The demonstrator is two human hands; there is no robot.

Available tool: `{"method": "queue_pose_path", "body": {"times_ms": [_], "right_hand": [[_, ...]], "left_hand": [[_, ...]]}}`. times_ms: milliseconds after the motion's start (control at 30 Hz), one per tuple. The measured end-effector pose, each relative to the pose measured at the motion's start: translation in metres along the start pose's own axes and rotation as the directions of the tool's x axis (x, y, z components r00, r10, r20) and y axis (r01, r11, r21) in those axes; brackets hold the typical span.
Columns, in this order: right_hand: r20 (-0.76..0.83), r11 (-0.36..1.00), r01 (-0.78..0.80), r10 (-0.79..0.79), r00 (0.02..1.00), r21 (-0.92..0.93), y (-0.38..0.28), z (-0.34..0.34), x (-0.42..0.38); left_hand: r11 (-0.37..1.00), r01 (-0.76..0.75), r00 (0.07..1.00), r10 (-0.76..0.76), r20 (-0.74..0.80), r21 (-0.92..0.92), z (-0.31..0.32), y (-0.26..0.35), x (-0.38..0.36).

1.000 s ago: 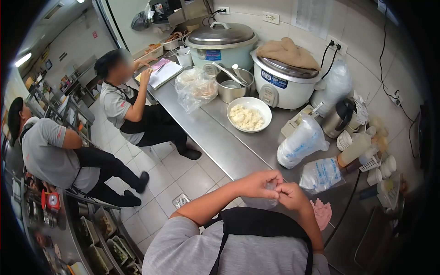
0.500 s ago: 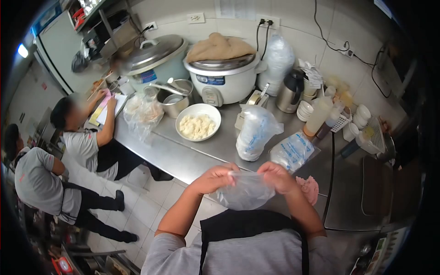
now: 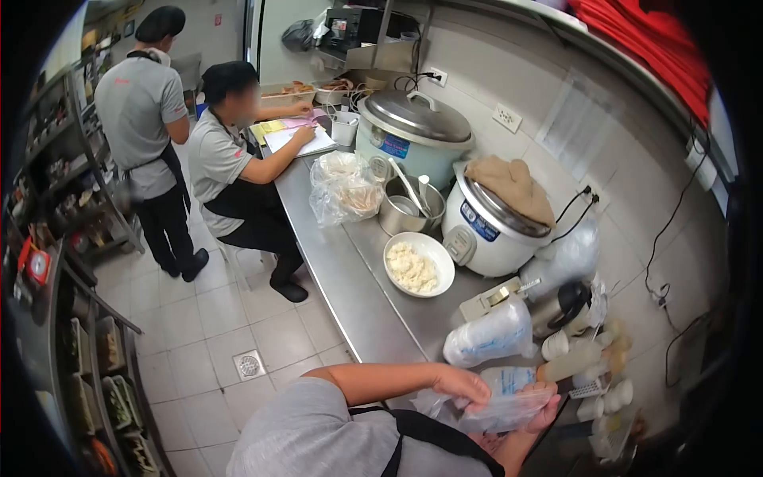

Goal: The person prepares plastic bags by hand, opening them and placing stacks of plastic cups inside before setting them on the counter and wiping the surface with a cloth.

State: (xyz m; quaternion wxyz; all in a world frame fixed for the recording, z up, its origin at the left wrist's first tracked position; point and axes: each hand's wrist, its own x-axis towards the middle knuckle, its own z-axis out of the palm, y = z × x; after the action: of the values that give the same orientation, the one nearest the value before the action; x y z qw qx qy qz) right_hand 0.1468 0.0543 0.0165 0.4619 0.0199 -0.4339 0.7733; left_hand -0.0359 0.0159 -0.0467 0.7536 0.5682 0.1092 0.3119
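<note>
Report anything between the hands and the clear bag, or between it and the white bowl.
Nothing visible between the left hand or right hand and the clear bag: both touch it. Towards the white bowl, the plastic-wrapped bundle lies roughly across the direct line in this view.

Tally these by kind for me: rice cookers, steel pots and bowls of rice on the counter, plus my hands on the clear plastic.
Rice cookers: 2
Steel pot: 1
Bowl of rice: 1
Your left hand and right hand, on the clear plastic: 2
Total: 6
</note>
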Motion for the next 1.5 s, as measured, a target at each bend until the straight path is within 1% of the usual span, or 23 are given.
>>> {"method": "queue_pose_path", "body": {"times_ms": [67, 167, 200, 267, 300, 367, 400, 500, 567, 633, 700, 733, 767, 800, 833, 900, 933, 1000, 1100, 1200, 1333, 1433, 1500], "right_hand": [[0.003, 0.998, -0.040, 0.040, 0.999, 0.046, 0.000, 0.004, 0.008], [-0.169, 0.990, -0.065, 0.086, 0.982, 0.125, 0.004, -0.001, 0.017], [-0.166, 0.990, -0.130, 0.139, 0.976, 0.062, 0.005, -0.006, 0.021], [-0.170, 0.964, -0.259, 0.246, 0.954, -0.063, 0.009, -0.023, 0.031], [-0.073, 0.958, -0.268, 0.262, 0.962, -0.098, 0.013, -0.043, 0.036], [0.121, 0.950, -0.269, 0.289, 0.950, -0.157, 0.024, -0.083, 0.040], [0.145, 0.947, -0.270, 0.296, 0.944, -0.175, 0.028, -0.090, 0.040], [0.062, 0.939, -0.216, 0.240, 0.969, -0.268, 0.026, -0.090, 0.046], [-0.064, 0.900, -0.150, 0.136, 0.989, -0.410, 0.013, -0.075, 0.055], [-0.166, 0.770, -0.100, -0.007, 0.986, -0.631, -0.006, -0.061, 0.066], [-0.134, 0.528, -0.064, -0.095, 0.986, -0.847, -0.021, -0.061, 0.077], [0.012, 0.256, 0.031, -0.073, 0.997, -0.966, -0.031, -0.071, 0.082], [-0.149, 0.567, -0.079, -0.077, 0.986, -0.820, -0.027, -0.057, 0.089], [-0.297, 0.812, -0.153, -0.026, 0.955, -0.563, -0.018, -0.031, 0.100], [-0.413, 0.956, -0.183, 0.074, 0.908, -0.231, -0.013, -0.018, 0.108], [-0.508, 0.949, -0.228, 0.089, 0.857, -0.218, 0.007, -0.061, 0.102], [-0.552, 0.946, -0.248, 0.095, 0.829, -0.210, 0.014, -0.077, 0.102], [-0.548, 0.928, -0.263, 0.080, 0.832, -0.264, 0.029, -0.043, 0.102], [-0.525, 0.896, -0.336, 0.144, 0.839, -0.290, 0.032, -0.045, 0.102], [-0.529, 0.872, -0.387, 0.186, 0.828, -0.300, 0.029, -0.052, 0.104], [-0.531, 0.802, -0.426, 0.165, 0.831, -0.419, 0.028, -0.072, 0.106], [-0.633, 0.783, -0.521, 0.219, 0.743, -0.341, 0.028, -0.072, 0.110], [-0.622, 0.789, -0.532, 0.255, 0.740, -0.309, 0.029, -0.100, 0.108]], "left_hand": [[0.998, -0.060, 0.998, 0.059, 0.027, 0.037, 0.001, 0.005, 0.008], [0.987, -0.067, 0.995, 0.057, 0.076, 0.143, 0.006, 0.017, 0.014], [0.981, -0.056, 0.995, 0.040, 0.089, 0.186, 0.007, 0.021, 0.014], [0.936, -0.146, 0.986, 0.110, 0.128, 0.320, 0.006, 0.034, 0.016], [0.904, -0.188, 0.979, 0.140, 0.151, 0.383, 0.005, 0.041, 0.017], [0.789, -0.385, 0.913, 0.402, 0.072, 0.478, 0.001, 0.062, 0.014], [0.709, -0.463, 0.851, 0.524, 0.042, 0.531, -0.002, 0.071, 0.012], [0.601, -0.532, 0.720, 0.692, -0.055, 0.597, -0.016, 0.088, 0.014], [0.678, -0.513, 0.701, 0.685, -0.200, 0.526, -0.028, 0.098, 0.018], [0.752, -0.500, 0.687, 0.646, -0.333, 0.429, -0.037, 0.110, 0.021], [0.810, -0.498, 0.675, 0.586, -0.448, 0.311, -0.042, 0.121, 0.025], [0.822, -0.538, 0.677, 0.554, -0.483, 0.188, -0.042, 0.122, 0.030], [0.817, -0.572, 0.682, 0.520, -0.514, 0.067, -0.043, 0.123, 0.034], [0.798, -0.601, 0.689, 0.483, -0.541, -0.054, -0.044, 0.124, 0.036], [0.856, -0.515, 0.715, 0.398, -0.574, -0.048, -0.046, 0.123, 0.035], [0.944, -0.327, 0.737, 0.222, -0.638, -0.050, -0.051, 0.119, 0.033], [0.943, -0.317, 0.742, 0.182, -0.645, -0.099, -0.056, 0.111, 0.031], [0.932, -0.298, 0.751, 0.096, -0.654, -0.205, -0.066, 0.086, 0.026], [0.923, -0.312, 0.760, 0.099, -0.643, -0.227, -0.074, 0.073, 0.022], [0.952, -0.214, 0.765, 0.026, -0.644, -0.217, -0.070, 0.082, 0.014], [0.907, -0.291, 0.761, 0.027, -0.648, -0.304, -0.068, 0.078, 0.018], [0.886, -0.314, 0.752, 0.013, -0.659, -0.341, -0.064, 0.079, 0.021], [0.880, -0.312, 0.750, -0.003, -0.661, -0.359, -0.067, 0.073, 0.024]]}}
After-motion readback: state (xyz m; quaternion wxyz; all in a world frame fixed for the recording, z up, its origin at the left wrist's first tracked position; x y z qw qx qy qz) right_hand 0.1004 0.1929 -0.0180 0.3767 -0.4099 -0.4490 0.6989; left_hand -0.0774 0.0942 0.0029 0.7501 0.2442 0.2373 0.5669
